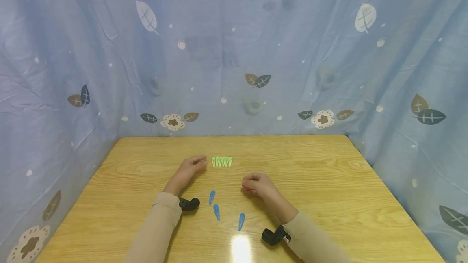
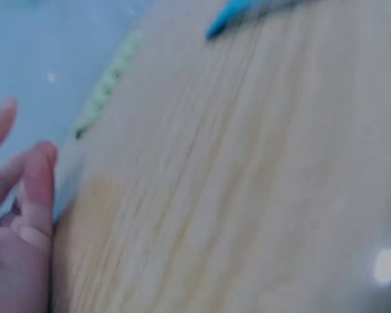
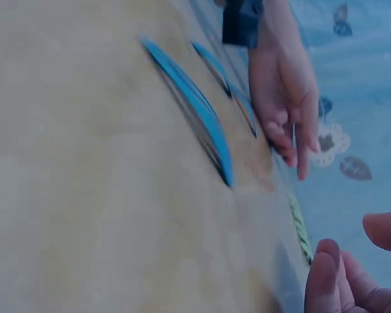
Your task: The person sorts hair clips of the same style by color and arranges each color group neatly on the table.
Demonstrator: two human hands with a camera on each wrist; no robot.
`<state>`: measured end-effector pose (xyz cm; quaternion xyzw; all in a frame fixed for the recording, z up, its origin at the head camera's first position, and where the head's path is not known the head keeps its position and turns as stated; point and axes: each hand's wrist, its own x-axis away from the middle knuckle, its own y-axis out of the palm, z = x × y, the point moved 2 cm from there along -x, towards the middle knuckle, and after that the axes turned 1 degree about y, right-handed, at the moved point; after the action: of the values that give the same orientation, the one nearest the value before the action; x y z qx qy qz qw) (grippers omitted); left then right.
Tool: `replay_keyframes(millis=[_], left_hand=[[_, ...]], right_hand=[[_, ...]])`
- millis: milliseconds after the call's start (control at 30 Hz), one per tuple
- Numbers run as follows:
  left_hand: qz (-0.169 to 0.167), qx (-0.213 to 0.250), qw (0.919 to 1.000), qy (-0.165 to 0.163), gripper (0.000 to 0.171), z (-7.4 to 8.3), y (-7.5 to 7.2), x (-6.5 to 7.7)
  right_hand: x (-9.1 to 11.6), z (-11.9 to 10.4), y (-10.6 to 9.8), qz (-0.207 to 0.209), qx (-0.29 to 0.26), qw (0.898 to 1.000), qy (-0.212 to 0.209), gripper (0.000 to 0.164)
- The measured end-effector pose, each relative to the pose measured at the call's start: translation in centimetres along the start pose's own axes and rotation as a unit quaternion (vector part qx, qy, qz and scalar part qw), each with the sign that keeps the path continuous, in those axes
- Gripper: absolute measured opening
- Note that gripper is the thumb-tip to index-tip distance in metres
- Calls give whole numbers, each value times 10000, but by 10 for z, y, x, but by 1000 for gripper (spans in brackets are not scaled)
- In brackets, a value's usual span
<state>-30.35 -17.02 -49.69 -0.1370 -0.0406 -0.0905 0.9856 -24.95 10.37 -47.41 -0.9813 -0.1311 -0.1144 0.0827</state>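
A row of several light green snap hair clips (image 1: 222, 162) lies side by side towards the back of the table. Just left of the row, my left hand (image 1: 189, 169) rests low with loosely bent fingers and nothing in it. My right hand (image 1: 257, 185) is nearer to me and right of the row. Its fingers bend loosely, and in the right wrist view the thumb stands apart from the fingers (image 3: 322, 280), with no object seen between them. Between the forearms lie three blue snap hair clips: one at the back (image 1: 212, 197), one in the middle (image 1: 217, 212) and one at the front right (image 1: 241, 222).
The wooden table (image 1: 310, 173) carries the clips. A blue curtain (image 1: 219, 92) with leaf and flower prints hangs behind it and along both sides. Black wrist cameras sit on the left wrist (image 1: 189, 204) and the right wrist (image 1: 273, 236). Light glares on the table's front (image 1: 241, 248).
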Motion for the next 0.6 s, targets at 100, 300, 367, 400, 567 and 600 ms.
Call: replay_keyframes(millis=[100,300,367,400,567,600], left_hand=[[-67,178,9998,-115,50,-3,2,9],[70,144,9994,-302,46,-3,12,45],[184,71,9994,-269,42,-2,16,55],[222,-27,9996,-192,40,-2,18,59],[403,-446,9980,208,34,-4,26,67],[394,-548,9972,325,34,-4,28,68]], right_hand=[[23,4,-2,-250,43,9996,-90,31],[61,20,-1,-485,211,9985,-166,33],[71,24,1,-503,249,9983,-183,34],[75,26,2,-510,231,9982,-199,34],[88,28,7,-544,78,9981,-295,36],[90,28,8,-536,70,9979,-363,37]])
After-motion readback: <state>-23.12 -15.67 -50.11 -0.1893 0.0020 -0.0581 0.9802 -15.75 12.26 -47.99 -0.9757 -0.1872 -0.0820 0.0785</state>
